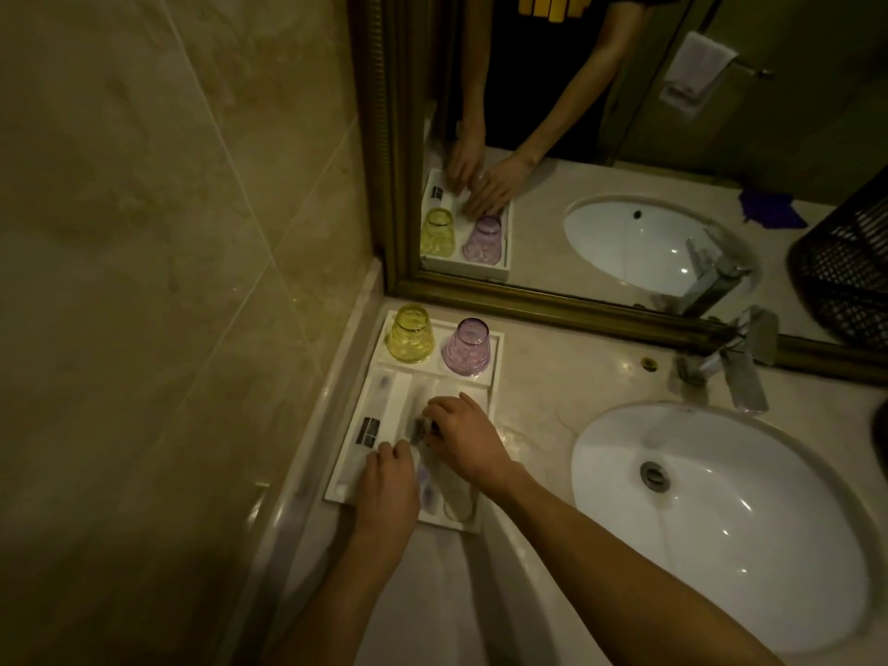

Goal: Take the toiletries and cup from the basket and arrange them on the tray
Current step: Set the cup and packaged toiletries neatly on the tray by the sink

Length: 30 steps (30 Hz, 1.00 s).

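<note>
A white tray (495, 343) lies on the marble counter in the corner by the mirror. A yellow cup (409, 333) and a purple cup (467, 347) stand upside down at its far end. A white toiletry packet with a dark label (372, 427) lies in the left slot. My right hand (461, 437) pinches a second packet with a dark label (417, 427) in the middle slot. My left hand (390, 485) rests on the near end of that packet, fingers bent on it. A clear wrapped item (456, 504) lies in the tray's near right part, partly hidden by my wrist.
A white oval sink (749, 521) fills the counter to the right, with a chrome tap (735, 362) behind it. A black mesh basket (881, 437) shows at the right edge. The gold-framed mirror (576, 310) and the tiled wall (168, 281) close off the corner.
</note>
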Each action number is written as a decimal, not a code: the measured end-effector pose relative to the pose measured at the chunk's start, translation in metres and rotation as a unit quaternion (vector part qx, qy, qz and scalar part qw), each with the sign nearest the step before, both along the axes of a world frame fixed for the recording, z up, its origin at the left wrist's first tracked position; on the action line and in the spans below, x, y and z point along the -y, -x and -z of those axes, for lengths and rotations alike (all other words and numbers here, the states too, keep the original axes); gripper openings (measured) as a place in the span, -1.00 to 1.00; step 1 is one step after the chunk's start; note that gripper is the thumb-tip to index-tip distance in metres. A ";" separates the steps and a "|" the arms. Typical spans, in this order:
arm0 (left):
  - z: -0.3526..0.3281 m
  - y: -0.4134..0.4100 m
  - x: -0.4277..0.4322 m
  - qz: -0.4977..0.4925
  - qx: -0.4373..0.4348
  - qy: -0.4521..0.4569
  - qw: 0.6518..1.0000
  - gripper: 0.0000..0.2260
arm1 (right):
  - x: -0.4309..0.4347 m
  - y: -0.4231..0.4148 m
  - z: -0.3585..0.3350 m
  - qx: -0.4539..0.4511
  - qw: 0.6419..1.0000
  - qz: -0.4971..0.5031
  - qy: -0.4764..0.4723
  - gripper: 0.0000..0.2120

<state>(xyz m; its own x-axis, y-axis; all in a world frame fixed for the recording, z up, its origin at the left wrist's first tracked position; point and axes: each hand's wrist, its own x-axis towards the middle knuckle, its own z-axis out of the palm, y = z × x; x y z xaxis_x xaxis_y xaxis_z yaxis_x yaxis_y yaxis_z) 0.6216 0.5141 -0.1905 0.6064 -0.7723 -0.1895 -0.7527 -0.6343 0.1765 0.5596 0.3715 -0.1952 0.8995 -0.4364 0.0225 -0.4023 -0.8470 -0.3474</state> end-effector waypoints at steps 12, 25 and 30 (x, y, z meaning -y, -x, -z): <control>-0.024 -0.022 0.000 -0.228 -0.277 0.162 0.919 -0.87 | 0.002 -0.006 -0.010 0.131 0.943 0.234 -0.195 -0.76; -0.028 -0.020 -0.024 -0.337 -0.605 0.227 0.685 -0.81 | -0.001 -0.039 -0.034 0.123 0.681 0.357 -0.627 -0.82; -0.026 -0.015 -0.031 -0.365 -0.515 0.232 0.740 -0.89 | 0.009 -0.040 -0.024 0.079 0.762 0.365 -0.529 -0.84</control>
